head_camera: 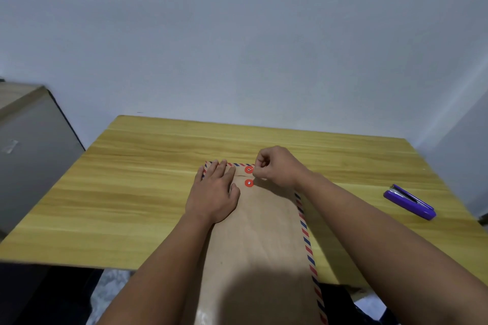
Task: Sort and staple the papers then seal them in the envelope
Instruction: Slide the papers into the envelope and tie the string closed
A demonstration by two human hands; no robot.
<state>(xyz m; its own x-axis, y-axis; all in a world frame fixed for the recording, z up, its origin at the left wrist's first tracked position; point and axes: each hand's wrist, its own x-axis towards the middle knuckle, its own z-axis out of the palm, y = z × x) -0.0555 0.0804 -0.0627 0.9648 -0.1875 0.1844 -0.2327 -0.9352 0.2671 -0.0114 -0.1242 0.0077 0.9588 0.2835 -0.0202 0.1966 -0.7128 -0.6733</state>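
Two bare forearms enter from the lower edge. Left hand [212, 194] and right hand [277, 166]: five-fingered, uncovered, without gloves. No sleeve reaches the visible forearms. Nails are short; finer detail is blurred.

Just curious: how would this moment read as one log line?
left hand flat on envelope | right hand pinching string at top button | stapler idle

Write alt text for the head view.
The right hand pinches the string at the upper red button of a brown envelope, while the left hand presses its flap flat on a wooden table; a purple stapler lies right.
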